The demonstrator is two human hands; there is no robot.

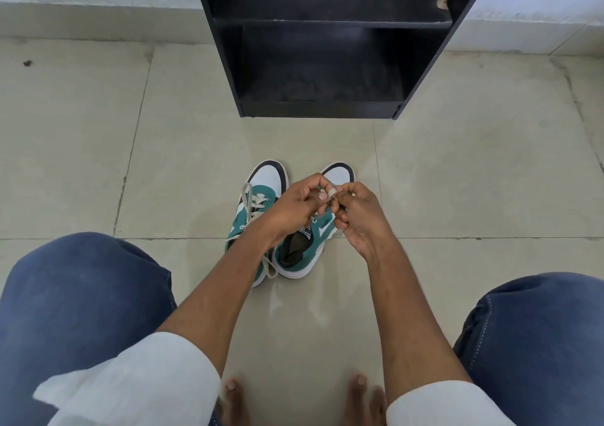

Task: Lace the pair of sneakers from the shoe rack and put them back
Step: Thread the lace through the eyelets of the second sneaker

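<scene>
Two green and white sneakers stand side by side on the floor, toes pointing away from me. The left sneaker [261, 183] has a cream lace threaded through its eyelets, with loose ends trailing. Over the right sneaker [304, 252] my left hand [294, 206] and my right hand [358, 216] meet, both pinching a cream lace [331, 193] between fingertips. My hands hide that shoe's eyelets. The black shoe rack [327, 108] stands on the floor beyond the shoes, its shelves holding nothing.
My knees in blue jeans [81, 295] flank the shoes, and my bare toes [233, 389] show at the bottom. Beige floor tiles surround the pair. A white wall runs behind the rack.
</scene>
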